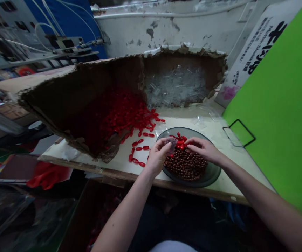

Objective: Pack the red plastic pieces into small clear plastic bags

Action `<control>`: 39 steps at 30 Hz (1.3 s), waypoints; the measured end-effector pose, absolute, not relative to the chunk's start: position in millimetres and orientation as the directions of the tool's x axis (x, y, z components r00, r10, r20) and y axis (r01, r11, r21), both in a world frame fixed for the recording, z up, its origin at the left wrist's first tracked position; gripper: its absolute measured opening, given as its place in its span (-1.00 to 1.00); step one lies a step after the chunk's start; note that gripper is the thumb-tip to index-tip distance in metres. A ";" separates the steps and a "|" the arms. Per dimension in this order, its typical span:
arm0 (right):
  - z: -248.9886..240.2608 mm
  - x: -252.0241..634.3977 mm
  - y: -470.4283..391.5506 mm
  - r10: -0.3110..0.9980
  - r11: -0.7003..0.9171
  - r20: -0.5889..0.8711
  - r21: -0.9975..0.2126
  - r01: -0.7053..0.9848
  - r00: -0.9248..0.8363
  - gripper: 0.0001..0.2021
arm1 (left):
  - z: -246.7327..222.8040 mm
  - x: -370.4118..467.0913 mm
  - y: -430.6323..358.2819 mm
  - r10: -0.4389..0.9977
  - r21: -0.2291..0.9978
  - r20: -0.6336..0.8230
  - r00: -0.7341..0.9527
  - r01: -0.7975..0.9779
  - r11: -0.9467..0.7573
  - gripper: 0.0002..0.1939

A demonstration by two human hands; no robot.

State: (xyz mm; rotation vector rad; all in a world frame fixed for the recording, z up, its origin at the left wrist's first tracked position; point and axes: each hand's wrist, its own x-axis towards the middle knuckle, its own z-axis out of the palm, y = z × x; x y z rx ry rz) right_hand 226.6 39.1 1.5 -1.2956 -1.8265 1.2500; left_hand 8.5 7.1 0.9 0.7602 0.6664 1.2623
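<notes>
Over a shallow grey bowl (215, 173), my left hand (156, 155) pinches a small clear plastic packet (171, 144). My right hand (205, 149) faces it, thumb and fingertips closed at the edge of a small red capsule-shaped piece (180, 144). Round brown beads (186, 164) fill much of the bowl, with several more red pieces lying on them at the far side. Between the two hands the packet and the red pieces sit close together, and whether they touch is unclear.
A torn cardboard box (88, 73) on the table (122, 162) holds a heap of red pieces (119, 112) and, at right, a pile of clear plastic packets (174, 87). Several red pieces lie loose before it. A green panel (279, 115) with a black wire handle (241, 133) stands right.
</notes>
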 end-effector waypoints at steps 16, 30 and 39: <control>30.2 236.1 -4.1 0.987 0.038 0.011 -0.987 0.159 -0.163 -0.70 | -15.0 36.2 5.5 0.972 0.855 -0.050 0.232 -0.493 0.161 -0.70; 48.3 232.5 -6.9 0.906 0.288 0.020 -0.762 0.580 -0.423 -0.54 | -11.5 32.4 4.8 0.946 0.894 -0.073 0.316 -0.400 0.202 -0.62; 29.5 215.9 -9.1 0.965 0.250 0.190 -0.874 0.418 -0.180 -0.70 | -0.2 38.7 -0.7 0.952 0.933 -0.065 0.299 -0.320 0.165 -0.61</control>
